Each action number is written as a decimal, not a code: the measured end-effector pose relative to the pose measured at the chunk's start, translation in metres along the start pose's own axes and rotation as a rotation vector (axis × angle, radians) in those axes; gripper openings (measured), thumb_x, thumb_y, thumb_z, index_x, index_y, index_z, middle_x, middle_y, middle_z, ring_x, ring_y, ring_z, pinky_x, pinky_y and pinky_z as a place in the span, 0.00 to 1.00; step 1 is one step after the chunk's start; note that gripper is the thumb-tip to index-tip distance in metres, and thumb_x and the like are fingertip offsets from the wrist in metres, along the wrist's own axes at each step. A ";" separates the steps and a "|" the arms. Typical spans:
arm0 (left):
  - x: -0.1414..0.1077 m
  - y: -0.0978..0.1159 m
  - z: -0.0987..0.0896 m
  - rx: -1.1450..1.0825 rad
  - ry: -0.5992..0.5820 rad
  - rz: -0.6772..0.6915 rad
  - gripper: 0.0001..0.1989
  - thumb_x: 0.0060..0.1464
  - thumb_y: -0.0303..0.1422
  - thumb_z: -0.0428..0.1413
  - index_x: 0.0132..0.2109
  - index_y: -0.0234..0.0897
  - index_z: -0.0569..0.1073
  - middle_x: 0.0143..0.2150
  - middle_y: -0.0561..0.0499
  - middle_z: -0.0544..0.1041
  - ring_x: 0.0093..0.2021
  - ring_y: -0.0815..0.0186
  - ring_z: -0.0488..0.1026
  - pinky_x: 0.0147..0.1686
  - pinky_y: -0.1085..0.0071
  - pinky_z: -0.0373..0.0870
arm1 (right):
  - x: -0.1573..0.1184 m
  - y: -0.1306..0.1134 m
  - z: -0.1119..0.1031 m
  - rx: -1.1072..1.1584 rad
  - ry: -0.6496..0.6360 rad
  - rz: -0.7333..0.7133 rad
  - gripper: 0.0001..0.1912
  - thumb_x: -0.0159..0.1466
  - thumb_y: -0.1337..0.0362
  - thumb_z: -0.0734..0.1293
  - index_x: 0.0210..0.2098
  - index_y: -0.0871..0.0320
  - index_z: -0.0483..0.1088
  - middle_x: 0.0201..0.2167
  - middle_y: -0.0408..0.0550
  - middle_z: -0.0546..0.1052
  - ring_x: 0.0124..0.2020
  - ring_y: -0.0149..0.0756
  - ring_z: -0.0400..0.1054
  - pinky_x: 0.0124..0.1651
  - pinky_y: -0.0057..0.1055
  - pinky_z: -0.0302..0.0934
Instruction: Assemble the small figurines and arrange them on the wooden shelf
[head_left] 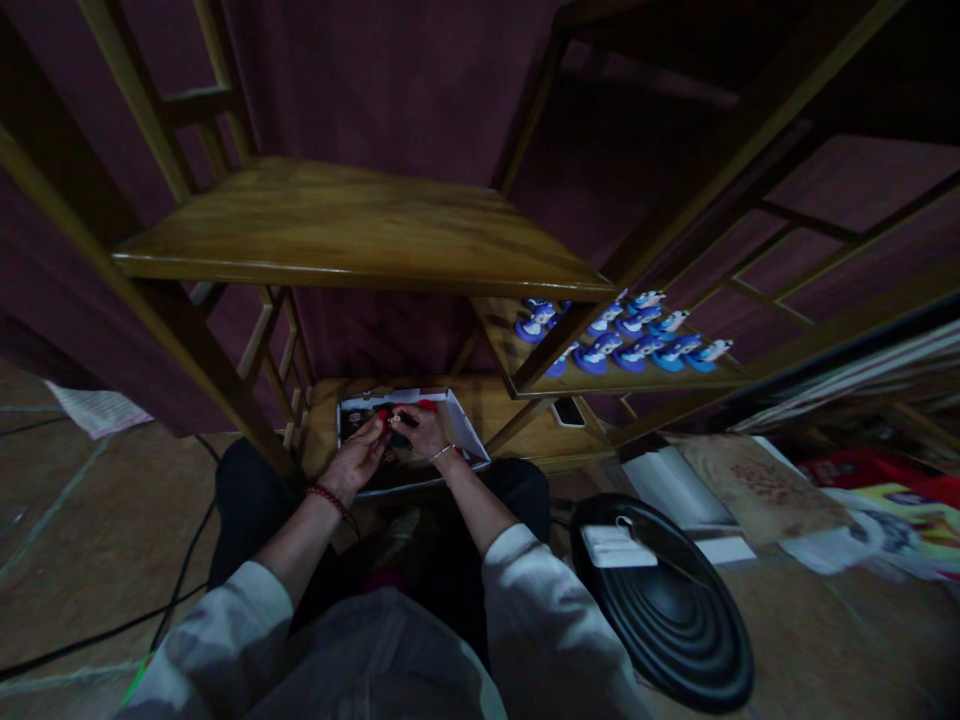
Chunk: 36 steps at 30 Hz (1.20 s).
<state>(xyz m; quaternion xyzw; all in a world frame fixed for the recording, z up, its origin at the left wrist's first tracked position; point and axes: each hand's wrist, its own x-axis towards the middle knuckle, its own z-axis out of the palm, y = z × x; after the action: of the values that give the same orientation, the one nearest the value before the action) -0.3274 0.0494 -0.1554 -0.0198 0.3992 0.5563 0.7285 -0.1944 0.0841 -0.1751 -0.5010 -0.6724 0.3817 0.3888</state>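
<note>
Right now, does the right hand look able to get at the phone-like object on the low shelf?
Probably not directly: the right hand looks occupied, and a wooden post seems between hand and phone-like object.

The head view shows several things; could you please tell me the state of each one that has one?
Left hand: gripping a small red thing.
Right hand: fingers bent beside it; grip unclear.
Box: open, on the low shelf.
Figurines: standing in rows.
Phone: lying flat, screen dark.
Black disc: on the floor, a white packet on it.
</note>
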 end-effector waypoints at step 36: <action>0.000 0.000 0.000 0.011 -0.042 0.027 0.09 0.52 0.18 0.50 0.30 0.30 0.74 0.29 0.50 0.76 0.30 0.72 0.73 0.35 0.76 0.71 | -0.007 -0.021 -0.002 -0.231 -0.005 -0.074 0.10 0.56 0.64 0.63 0.37 0.57 0.69 0.35 0.46 0.74 0.37 0.33 0.68 0.44 0.31 0.61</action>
<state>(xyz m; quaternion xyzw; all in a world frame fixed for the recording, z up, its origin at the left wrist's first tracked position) -0.3275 0.0495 -0.1553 0.0013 0.3870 0.5643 0.7293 -0.1994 0.0737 -0.1567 -0.5162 -0.7310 0.2884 0.3406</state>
